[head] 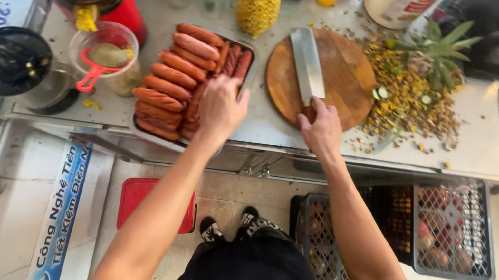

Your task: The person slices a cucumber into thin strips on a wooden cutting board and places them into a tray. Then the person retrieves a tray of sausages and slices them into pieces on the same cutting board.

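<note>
At the centre of the frame the left hand point(220, 108) reaches down over the right side of a shallow metal tray point(145, 134) packed with reddish-brown sausages point(171, 74); its fingers curl onto the sausages at the tray's right edge, but whether this grip has closed on one cannot be told from above. The tray sits on the steel bench point(476, 146), left of centre. Just to the right, the right hand point(322, 129) has its grip wrapped around the handle of a broad steel cleaver point(307, 65), whose blade lies flat and points toward the upper part of the frame across a round wooden chopping board point(335, 84). The board touches the bench's front edge area, well apart from the tray.

Above the tray and board, at top centre, a peeled yellow pineapple point(259, 3) stands upright. To the right of the board a spread of yellow-brown pineapple peelings point(405, 94) covers the bench, with a green pineapple crown point(439, 48) lying among them. At the left, a clear plastic jug with a red handle point(104, 61) stands beside the tray, and further left a black round strainer point(5, 60) rests over a metal pot. Below the bench, lower right, grey plastic crates point(451, 230) sit on the tiled floor, and a red lidded box point(140, 199) lies lower left of centre.
</note>
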